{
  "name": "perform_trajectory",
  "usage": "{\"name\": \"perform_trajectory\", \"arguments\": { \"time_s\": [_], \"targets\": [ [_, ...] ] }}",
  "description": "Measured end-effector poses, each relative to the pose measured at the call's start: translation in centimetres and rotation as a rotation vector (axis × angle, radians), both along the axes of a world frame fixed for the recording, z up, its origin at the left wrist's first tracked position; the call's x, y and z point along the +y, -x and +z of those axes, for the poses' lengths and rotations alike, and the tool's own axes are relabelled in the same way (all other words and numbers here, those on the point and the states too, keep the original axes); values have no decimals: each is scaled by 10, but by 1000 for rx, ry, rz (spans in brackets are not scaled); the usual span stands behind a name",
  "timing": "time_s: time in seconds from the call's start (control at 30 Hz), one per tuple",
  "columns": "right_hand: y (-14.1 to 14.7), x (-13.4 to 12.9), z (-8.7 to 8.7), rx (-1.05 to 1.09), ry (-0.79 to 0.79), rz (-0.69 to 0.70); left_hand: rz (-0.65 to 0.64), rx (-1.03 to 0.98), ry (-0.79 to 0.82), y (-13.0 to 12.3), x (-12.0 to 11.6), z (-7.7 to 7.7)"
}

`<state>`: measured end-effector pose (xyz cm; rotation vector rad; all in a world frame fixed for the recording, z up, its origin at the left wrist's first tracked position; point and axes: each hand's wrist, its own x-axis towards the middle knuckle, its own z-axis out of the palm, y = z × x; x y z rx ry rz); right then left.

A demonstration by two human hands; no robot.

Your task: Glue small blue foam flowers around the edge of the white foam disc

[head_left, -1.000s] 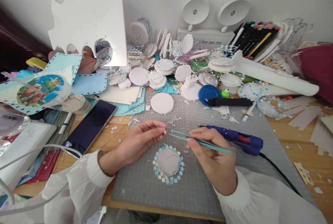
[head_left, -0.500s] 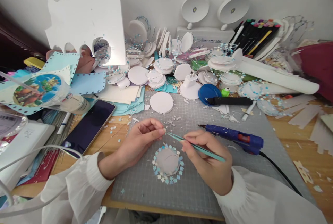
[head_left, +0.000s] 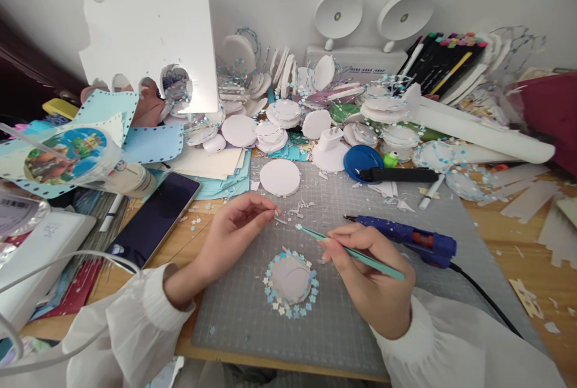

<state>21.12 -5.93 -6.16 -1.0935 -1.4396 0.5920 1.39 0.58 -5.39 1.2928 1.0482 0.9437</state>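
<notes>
In my right hand (head_left: 372,277) is a pair of teal tweezers (head_left: 360,255), held between thumb and fingers. A tiny pale blue flower piece (head_left: 298,227) sits at their tip, above the grey cutting mat (head_left: 243,328). My left hand (head_left: 234,234) is closed in a pinch to the left of the tip, apart from it; what the fingertips hold, if anything, is too small to name. Below and between both hands lies a round white disc (head_left: 291,280), ringed by small blue and white flower pieces (head_left: 296,311).
A blue glue gun (head_left: 406,237) lies right of my right hand, its cord running toward the front. White foam discs (head_left: 279,177) and flower strings crowd the back. Paper scraps (head_left: 304,207) dot the mat. A phone (head_left: 155,219) and cup (head_left: 67,156) stand left.
My hands have moved apart: the left a little up and left, the right slightly right with the tweezers. The flower piece now shows at the tweezer tip, away from my left fingers.
</notes>
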Motion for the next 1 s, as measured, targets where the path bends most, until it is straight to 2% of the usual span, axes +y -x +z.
{"name": "perform_trajectory", "arguments": {
  "time_s": [0.13, 0.33, 0.53, 0.7, 0.77, 0.9, 1.0],
  "targets": [
    [-1, 0, 1, 25, -5, 17, 0, 81, -113, 3, 3, 1],
    [-1, 0, 2, 35, -4, -8, 21, 132, -166, 6, 4, -1],
    [-1, 0, 3, 30, -1, -8, 64, 281, -235, 4, 5, 5],
    [-1, 0, 4, 58, 2, 3, 156, 286, -396, 6, 4, 4],
    [-1, 0, 5, 58, 8, 5, 122, 270, -427, 7, 2, 5],
    [-1, 0, 5, 34, 7, 7, -53, 246, -412, 8, -4, 11],
    [0, -3, 4, -11, -18, 6, -109, 216, -376, 5, -6, 13]
  ]
}}
